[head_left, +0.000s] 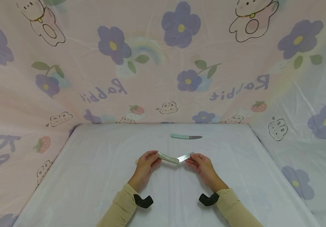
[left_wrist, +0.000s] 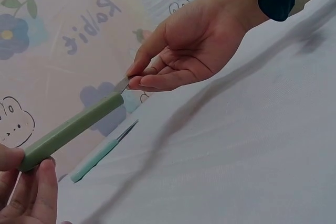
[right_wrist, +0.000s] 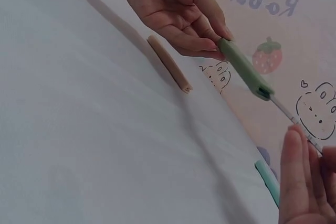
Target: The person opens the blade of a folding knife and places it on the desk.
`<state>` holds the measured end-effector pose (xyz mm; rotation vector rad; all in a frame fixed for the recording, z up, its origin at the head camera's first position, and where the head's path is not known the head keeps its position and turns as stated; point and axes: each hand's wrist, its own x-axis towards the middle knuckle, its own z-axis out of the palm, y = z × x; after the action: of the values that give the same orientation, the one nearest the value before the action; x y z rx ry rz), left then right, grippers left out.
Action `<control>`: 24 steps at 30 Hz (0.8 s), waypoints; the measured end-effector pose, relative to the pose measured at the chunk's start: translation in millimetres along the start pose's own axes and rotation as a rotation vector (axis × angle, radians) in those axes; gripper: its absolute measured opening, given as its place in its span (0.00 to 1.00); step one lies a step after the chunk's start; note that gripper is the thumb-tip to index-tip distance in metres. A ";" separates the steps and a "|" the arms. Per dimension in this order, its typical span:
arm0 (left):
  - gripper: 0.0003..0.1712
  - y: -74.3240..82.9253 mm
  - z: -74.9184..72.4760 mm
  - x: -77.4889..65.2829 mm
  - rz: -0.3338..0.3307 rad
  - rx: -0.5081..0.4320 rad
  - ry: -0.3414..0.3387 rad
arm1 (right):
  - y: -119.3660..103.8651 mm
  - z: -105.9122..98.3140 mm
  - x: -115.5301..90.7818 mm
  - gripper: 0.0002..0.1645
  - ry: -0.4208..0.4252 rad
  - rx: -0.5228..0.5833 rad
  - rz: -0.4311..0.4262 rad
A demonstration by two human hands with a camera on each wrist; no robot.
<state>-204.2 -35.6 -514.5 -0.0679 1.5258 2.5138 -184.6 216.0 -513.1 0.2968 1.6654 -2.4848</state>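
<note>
A folding knife with a green handle (head_left: 168, 158) is held up between both hands, its blade (head_left: 185, 157) swung out at an angle to the handle. The left hand (head_left: 145, 165) pinches the butt end of the handle between thumb and fingers. At the other end, the right hand (head_left: 203, 168) pinches the blade near its tip. In the left wrist view the green handle (left_wrist: 71, 132) slants up toward the right hand (left_wrist: 194, 45). The right wrist view shows the blade (right_wrist: 286, 111) edge-on, coming out of the handle slot.
Beyond the hands, a teal-handled knife (head_left: 180, 136) lies on the white tablecloth (head_left: 94, 183) with its blade out to the right. A tan, bar-shaped piece (right_wrist: 170, 64) lies beside the left hand, mostly hidden in the head view. Printed fabric (head_left: 151, 75) walls the table's back and sides.
</note>
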 end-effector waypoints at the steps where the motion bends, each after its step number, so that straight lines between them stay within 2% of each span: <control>1: 0.20 0.1 0.0 -0.1 0.000 -0.005 0.001 | -0.6 0.1 -0.4 0.10 0.005 0.010 0.001; 13: 0.18 -1.9 1.6 -2.9 0.007 -0.052 0.011 | 1.0 0.8 -1.9 0.04 0.055 0.199 -0.021; 19: 0.17 -3.2 3.6 -5.3 0.020 -0.054 -0.002 | 2.2 3.5 -4.5 0.02 0.103 0.254 -0.037; 24: 0.17 -4.3 5.1 -5.6 0.017 -0.071 -0.004 | 2.1 4.3 -6.4 0.03 0.106 0.279 -0.038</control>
<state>-197.6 -30.0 -515.0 -0.0608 1.4415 2.5800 -178.3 211.3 -511.9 0.4373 1.3666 -2.7754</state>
